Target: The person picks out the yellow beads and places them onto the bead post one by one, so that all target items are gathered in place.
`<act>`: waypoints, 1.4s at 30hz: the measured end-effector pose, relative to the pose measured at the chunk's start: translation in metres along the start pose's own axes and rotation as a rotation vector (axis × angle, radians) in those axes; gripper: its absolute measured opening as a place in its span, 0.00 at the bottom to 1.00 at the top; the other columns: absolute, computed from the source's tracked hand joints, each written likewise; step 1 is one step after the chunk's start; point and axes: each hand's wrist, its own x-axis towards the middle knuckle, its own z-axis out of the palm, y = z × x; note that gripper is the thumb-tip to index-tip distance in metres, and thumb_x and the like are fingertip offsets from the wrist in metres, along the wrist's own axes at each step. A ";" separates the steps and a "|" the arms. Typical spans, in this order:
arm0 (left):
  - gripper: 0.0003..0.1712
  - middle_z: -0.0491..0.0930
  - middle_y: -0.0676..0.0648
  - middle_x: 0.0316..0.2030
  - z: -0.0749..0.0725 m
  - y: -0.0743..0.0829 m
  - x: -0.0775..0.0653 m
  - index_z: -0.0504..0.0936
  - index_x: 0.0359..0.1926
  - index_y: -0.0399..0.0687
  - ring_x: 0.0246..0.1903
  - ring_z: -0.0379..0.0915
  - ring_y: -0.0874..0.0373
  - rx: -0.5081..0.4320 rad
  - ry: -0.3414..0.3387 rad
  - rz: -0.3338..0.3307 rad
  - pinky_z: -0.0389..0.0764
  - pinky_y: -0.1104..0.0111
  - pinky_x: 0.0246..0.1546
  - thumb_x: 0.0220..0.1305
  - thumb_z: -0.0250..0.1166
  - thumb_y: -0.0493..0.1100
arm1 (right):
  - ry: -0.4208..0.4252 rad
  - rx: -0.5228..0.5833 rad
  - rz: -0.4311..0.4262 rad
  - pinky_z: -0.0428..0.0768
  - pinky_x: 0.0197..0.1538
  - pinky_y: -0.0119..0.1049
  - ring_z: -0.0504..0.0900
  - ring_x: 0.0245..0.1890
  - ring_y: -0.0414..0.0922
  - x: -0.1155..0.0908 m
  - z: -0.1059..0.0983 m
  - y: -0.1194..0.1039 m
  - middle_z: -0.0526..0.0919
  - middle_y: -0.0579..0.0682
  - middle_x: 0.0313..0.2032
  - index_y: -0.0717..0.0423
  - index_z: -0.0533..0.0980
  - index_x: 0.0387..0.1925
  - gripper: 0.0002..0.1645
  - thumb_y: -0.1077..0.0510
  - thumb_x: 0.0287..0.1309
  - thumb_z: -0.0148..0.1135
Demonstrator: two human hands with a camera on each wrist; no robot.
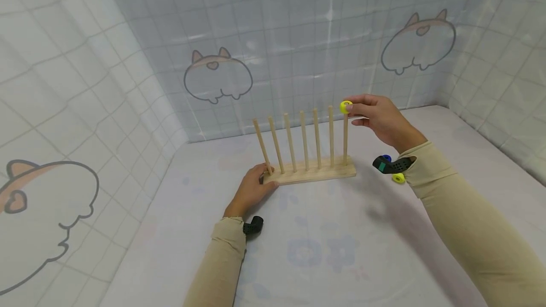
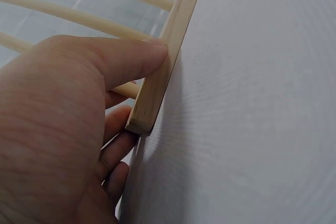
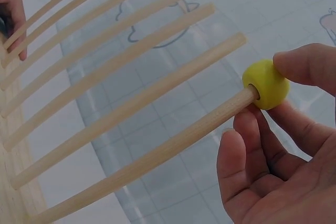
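A wooden base (image 1: 315, 173) with several upright dowels stands on the table. My left hand (image 1: 252, 187) grips the base's left end; in the left wrist view the thumb (image 2: 139, 59) presses its near edge and the fingers reach behind. At the top of the rightmost dowel (image 3: 157, 153), a yellow bead (image 3: 266, 84) is pinched between the thumb and fingers of my right hand (image 1: 379, 116). The dowel's tip sits in the bead's hole in the right wrist view. The other dowels carry no beads.
Beneath my right wrist lie another yellow bead (image 1: 398, 177) and a blue bead (image 1: 386, 158), the blue one partly hidden by the black wristband (image 1: 390, 165). A tiled-pattern curtain (image 1: 290, 37) rises behind the table and along both sides.
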 end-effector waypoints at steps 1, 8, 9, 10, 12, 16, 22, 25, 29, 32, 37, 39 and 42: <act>0.22 0.69 0.46 0.68 0.000 0.000 0.000 0.78 0.57 0.52 0.69 0.60 0.47 0.004 -0.002 -0.003 0.64 0.52 0.67 0.64 0.70 0.50 | 0.001 0.002 0.002 0.80 0.51 0.33 0.76 0.51 0.47 0.000 0.000 0.000 0.78 0.50 0.51 0.62 0.74 0.62 0.28 0.50 0.67 0.64; 0.23 0.70 0.46 0.67 -0.002 -0.001 0.001 0.78 0.57 0.52 0.68 0.61 0.47 0.000 -0.010 0.001 0.64 0.52 0.67 0.64 0.70 0.50 | 0.003 0.016 -0.002 0.80 0.51 0.32 0.77 0.51 0.45 0.001 0.000 0.002 0.77 0.51 0.54 0.63 0.75 0.60 0.27 0.50 0.68 0.64; 0.23 0.70 0.46 0.67 -0.002 -0.001 0.001 0.78 0.57 0.52 0.68 0.61 0.47 0.000 -0.010 -0.001 0.65 0.52 0.66 0.64 0.70 0.50 | 0.003 0.014 -0.003 0.80 0.51 0.32 0.77 0.51 0.45 0.001 0.000 0.002 0.77 0.51 0.54 0.62 0.75 0.59 0.26 0.50 0.68 0.64; 0.22 0.70 0.46 0.67 -0.002 -0.001 0.001 0.78 0.57 0.52 0.68 0.61 0.47 0.000 -0.011 -0.001 0.65 0.52 0.66 0.64 0.69 0.50 | 0.002 0.013 -0.005 0.80 0.51 0.32 0.77 0.51 0.45 0.001 0.000 0.002 0.77 0.51 0.54 0.62 0.76 0.59 0.26 0.50 0.68 0.64; 0.22 0.70 0.47 0.67 -0.002 -0.001 0.002 0.78 0.57 0.52 0.68 0.61 0.47 -0.002 -0.011 -0.003 0.65 0.53 0.66 0.64 0.69 0.51 | 0.000 0.007 -0.010 0.80 0.51 0.31 0.78 0.51 0.45 0.001 0.000 0.002 0.78 0.50 0.53 0.61 0.76 0.59 0.25 0.49 0.68 0.64; 0.21 0.70 0.47 0.67 -0.002 -0.001 0.002 0.78 0.56 0.52 0.68 0.61 0.48 -0.013 -0.009 -0.001 0.65 0.53 0.66 0.64 0.70 0.50 | 0.003 0.005 -0.011 0.80 0.51 0.32 0.78 0.52 0.45 0.000 -0.002 0.001 0.78 0.49 0.54 0.61 0.76 0.60 0.26 0.49 0.69 0.63; 0.21 0.70 0.47 0.67 -0.002 -0.002 0.002 0.78 0.56 0.52 0.68 0.62 0.48 -0.025 0.001 0.010 0.66 0.53 0.65 0.64 0.70 0.49 | 0.009 0.018 -0.003 0.79 0.53 0.36 0.76 0.53 0.47 -0.001 -0.004 0.000 0.81 0.48 0.52 0.61 0.75 0.61 0.26 0.50 0.69 0.62; 0.21 0.70 0.47 0.67 -0.001 -0.003 0.002 0.79 0.56 0.52 0.68 0.62 0.48 -0.025 0.003 0.013 0.66 0.53 0.65 0.63 0.70 0.49 | 0.017 0.009 0.011 0.79 0.53 0.36 0.74 0.56 0.50 -0.002 -0.004 0.001 0.80 0.48 0.52 0.61 0.74 0.61 0.26 0.49 0.70 0.60; 0.21 0.70 0.47 0.67 0.000 -0.004 0.003 0.79 0.56 0.51 0.68 0.62 0.48 -0.022 -0.003 0.013 0.66 0.54 0.66 0.64 0.70 0.49 | 0.028 -0.007 0.029 0.79 0.52 0.33 0.73 0.57 0.50 -0.003 -0.005 0.005 0.78 0.50 0.55 0.61 0.73 0.63 0.27 0.47 0.72 0.58; 0.21 0.70 0.47 0.67 0.000 -0.003 0.002 0.79 0.56 0.51 0.68 0.61 0.48 -0.024 -0.004 0.013 0.66 0.53 0.66 0.64 0.70 0.49 | 0.031 -0.002 0.037 0.79 0.51 0.31 0.74 0.55 0.47 -0.006 -0.008 0.009 0.77 0.52 0.56 0.60 0.72 0.64 0.28 0.46 0.72 0.58; 0.20 0.70 0.47 0.67 -0.001 -0.001 0.002 0.79 0.55 0.52 0.68 0.62 0.47 -0.023 -0.004 0.017 0.66 0.52 0.65 0.64 0.70 0.49 | 0.080 0.102 0.037 0.80 0.50 0.30 0.76 0.52 0.45 -0.016 -0.016 0.014 0.78 0.52 0.55 0.58 0.75 0.60 0.27 0.48 0.67 0.65; 0.20 0.70 0.47 0.67 -0.001 -0.001 0.002 0.78 0.55 0.53 0.68 0.62 0.48 -0.022 -0.006 0.011 0.67 0.53 0.65 0.64 0.70 0.49 | 0.103 0.155 0.025 0.81 0.49 0.30 0.77 0.51 0.45 -0.020 -0.019 0.016 0.79 0.50 0.53 0.57 0.77 0.58 0.25 0.50 0.64 0.68; 0.20 0.70 0.48 0.67 -0.001 0.000 0.002 0.78 0.55 0.54 0.68 0.62 0.49 -0.027 -0.005 0.006 0.67 0.53 0.65 0.64 0.70 0.49 | 0.113 0.186 0.004 0.81 0.48 0.30 0.79 0.50 0.45 -0.026 -0.022 0.018 0.81 0.49 0.50 0.55 0.79 0.56 0.23 0.51 0.63 0.69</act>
